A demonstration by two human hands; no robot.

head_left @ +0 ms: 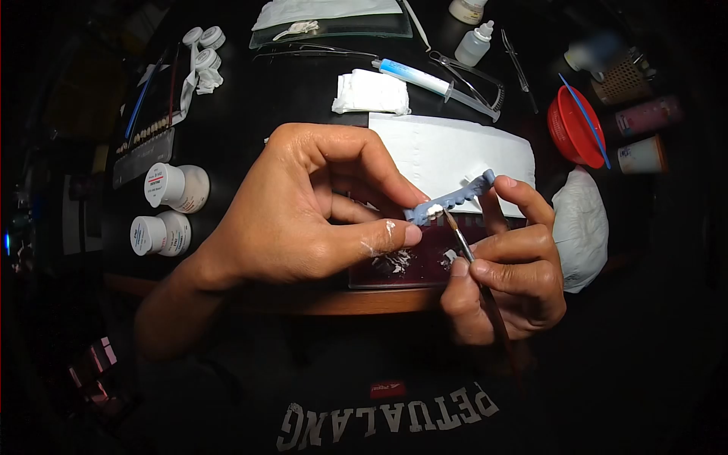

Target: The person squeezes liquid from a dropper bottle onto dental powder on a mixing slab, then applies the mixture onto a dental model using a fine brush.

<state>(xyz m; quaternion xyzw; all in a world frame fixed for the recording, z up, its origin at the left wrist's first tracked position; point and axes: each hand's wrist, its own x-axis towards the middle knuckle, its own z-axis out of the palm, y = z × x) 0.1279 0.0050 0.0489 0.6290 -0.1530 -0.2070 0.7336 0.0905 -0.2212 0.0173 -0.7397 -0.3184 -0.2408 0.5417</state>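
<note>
My left hand point(326, 201) pinches the left end of a blue-grey dental impression strip point(459, 196) with a scalloped lower edge. White material point(434, 211) sits in its hollows near the left end. My right hand point(508, 269) grips a thin paintbrush point(485, 292) between thumb and fingers, its tip at the strip beside the white material. A right fingertip also touches the strip's right end. White smears mark my left thumb. Below the hands, a dark reddish slab point(371, 274) carries white scrapings point(396, 262).
White paper point(455, 144), a folded tissue point(371, 92) and a syringe point(417, 78) lie behind the hands. Two jars point(186, 188) stand left. On the right are a red bowl point(565, 129), a white lump point(580, 231) and a dropper bottle point(474, 47). The wooden table edge point(326, 301) runs in front.
</note>
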